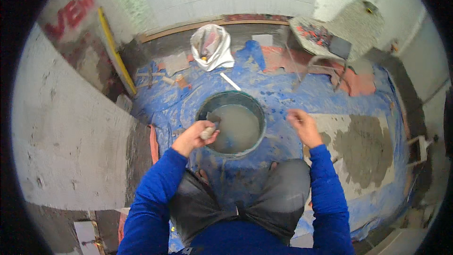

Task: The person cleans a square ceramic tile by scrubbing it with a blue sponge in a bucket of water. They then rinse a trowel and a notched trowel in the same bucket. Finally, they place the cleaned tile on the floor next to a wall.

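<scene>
A round dark green tub [261,134] stands between my knees and the far wall, holding a grey, wet-looking mix [238,125]. My left hand [191,137] is at the tub's left rim, wrapped round the pale handle of a trowel [207,132]. The trowel's grey blade, partly hidden, points into the tub over the mix. To the right of the tub, apart from it, my right hand [304,126] hovers above the blue sheet. Its fingers are smeared by motion, and I cannot make out anything in them.
Blue plastic sheeting [165,99] covers the floor. A white stick [230,81] lies beyond the tub, near a white sack [212,47]. On the right lies a pale board with a grey patch [363,148]. A chair holding tools [321,38] stands far right; a yellow level [115,52] leans left.
</scene>
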`<action>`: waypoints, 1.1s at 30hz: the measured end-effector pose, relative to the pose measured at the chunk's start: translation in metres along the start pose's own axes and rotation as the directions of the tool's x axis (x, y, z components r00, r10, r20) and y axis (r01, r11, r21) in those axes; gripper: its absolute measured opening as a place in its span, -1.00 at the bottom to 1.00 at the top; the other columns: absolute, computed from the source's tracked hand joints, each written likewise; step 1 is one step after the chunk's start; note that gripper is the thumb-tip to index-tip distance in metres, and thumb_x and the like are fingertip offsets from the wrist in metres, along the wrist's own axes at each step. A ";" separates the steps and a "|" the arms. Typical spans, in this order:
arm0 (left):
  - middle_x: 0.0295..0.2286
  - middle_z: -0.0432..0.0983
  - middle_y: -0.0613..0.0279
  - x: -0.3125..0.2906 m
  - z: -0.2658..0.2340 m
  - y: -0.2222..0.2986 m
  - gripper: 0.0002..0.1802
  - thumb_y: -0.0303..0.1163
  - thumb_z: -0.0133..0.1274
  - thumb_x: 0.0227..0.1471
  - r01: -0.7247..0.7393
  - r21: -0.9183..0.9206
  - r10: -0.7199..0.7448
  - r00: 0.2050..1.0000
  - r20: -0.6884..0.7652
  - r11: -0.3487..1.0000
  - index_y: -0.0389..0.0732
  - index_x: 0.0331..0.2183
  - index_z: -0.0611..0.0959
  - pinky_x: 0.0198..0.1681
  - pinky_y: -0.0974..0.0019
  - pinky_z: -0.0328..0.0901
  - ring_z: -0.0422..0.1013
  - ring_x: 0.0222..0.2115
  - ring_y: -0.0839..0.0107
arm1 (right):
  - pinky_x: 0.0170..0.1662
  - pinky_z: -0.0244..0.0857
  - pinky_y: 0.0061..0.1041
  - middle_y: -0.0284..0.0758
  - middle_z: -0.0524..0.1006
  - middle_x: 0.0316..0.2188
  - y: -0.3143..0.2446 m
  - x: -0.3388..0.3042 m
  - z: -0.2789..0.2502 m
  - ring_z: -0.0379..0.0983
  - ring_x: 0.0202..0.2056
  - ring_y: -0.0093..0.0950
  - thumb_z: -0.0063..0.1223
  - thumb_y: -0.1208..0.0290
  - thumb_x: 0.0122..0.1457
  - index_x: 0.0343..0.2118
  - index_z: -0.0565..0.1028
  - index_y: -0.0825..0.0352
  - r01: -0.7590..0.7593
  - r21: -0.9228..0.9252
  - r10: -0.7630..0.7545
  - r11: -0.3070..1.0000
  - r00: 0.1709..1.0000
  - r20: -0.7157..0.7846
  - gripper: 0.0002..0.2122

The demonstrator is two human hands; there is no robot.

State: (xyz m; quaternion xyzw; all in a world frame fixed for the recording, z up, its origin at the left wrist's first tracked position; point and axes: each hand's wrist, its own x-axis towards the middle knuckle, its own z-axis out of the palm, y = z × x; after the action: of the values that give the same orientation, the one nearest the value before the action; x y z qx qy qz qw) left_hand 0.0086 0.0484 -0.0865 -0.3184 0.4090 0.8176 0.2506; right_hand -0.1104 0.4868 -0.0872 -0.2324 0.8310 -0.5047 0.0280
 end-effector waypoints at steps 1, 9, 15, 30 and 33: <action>-0.32 0.56 0.06 0.010 -0.005 0.000 -0.71 -0.31 0.03 0.22 -0.003 -0.039 0.003 1.000 0.008 0.999 -0.36 -0.17 0.49 -0.42 0.33 0.51 0.52 -0.47 0.37 | 0.03 0.40 -0.29 -0.10 0.62 -0.08 -0.029 0.016 0.018 0.56 -0.07 -0.16 0.15 0.29 0.20 0.03 0.55 0.31 -0.051 -0.126 0.075 0.991 0.979 0.192 -0.64; -0.30 0.52 0.13 0.053 0.001 -0.019 -0.68 -0.24 0.20 0.06 -0.428 -0.185 0.458 0.870 0.179 0.885 -0.19 -0.18 0.60 -0.37 0.08 0.43 0.51 -0.28 0.19 | 0.15 0.33 -0.26 -0.05 0.53 0.08 -0.085 0.087 0.222 0.43 0.15 -0.17 0.29 0.01 0.10 0.31 0.30 0.22 0.394 -0.512 0.271 0.763 0.524 0.807 -0.25; -0.57 0.42 0.07 0.085 0.015 -0.019 -0.74 -0.28 0.08 0.03 -0.319 -0.107 0.327 0.942 0.070 0.942 -0.23 -0.26 0.54 -0.72 0.11 0.25 0.34 -0.75 0.19 | 0.07 0.36 -0.31 -0.09 0.55 0.03 -0.055 0.087 0.271 0.45 0.10 -0.21 0.23 0.07 0.15 0.25 0.35 0.30 0.356 -0.485 0.256 0.799 0.528 0.810 -0.34; -0.36 0.54 0.14 0.130 -0.002 -0.045 -0.81 -0.28 0.08 0.19 -0.702 0.267 0.653 0.712 0.258 0.660 -0.20 -0.28 0.60 -0.49 0.14 0.43 0.51 -0.35 0.17 | 0.00 0.42 -0.31 -0.07 0.64 -0.17 -0.066 0.121 0.196 0.59 -0.12 -0.21 0.27 0.22 -0.05 0.09 0.51 0.28 -0.107 -0.231 0.185 0.967 0.920 0.345 -0.43; -0.44 0.52 0.25 0.145 0.023 -0.038 -0.85 -0.30 0.00 0.24 -0.209 -0.103 0.201 0.977 -0.076 0.973 -0.15 -0.33 0.57 -0.54 0.30 0.42 0.47 -0.51 0.36 | -0.03 0.43 -0.28 0.01 0.63 -0.22 -0.097 0.121 0.180 0.60 -0.14 -0.13 0.26 0.26 -0.05 0.01 0.54 0.27 -0.077 -0.238 0.138 0.968 0.958 0.253 -0.51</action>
State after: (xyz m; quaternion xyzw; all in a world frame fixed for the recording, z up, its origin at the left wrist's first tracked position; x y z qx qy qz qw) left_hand -0.0706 0.1099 -0.2008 -0.3144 0.4016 0.8498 0.1333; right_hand -0.1324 0.2510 -0.0697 -0.2542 0.8829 -0.3688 0.1407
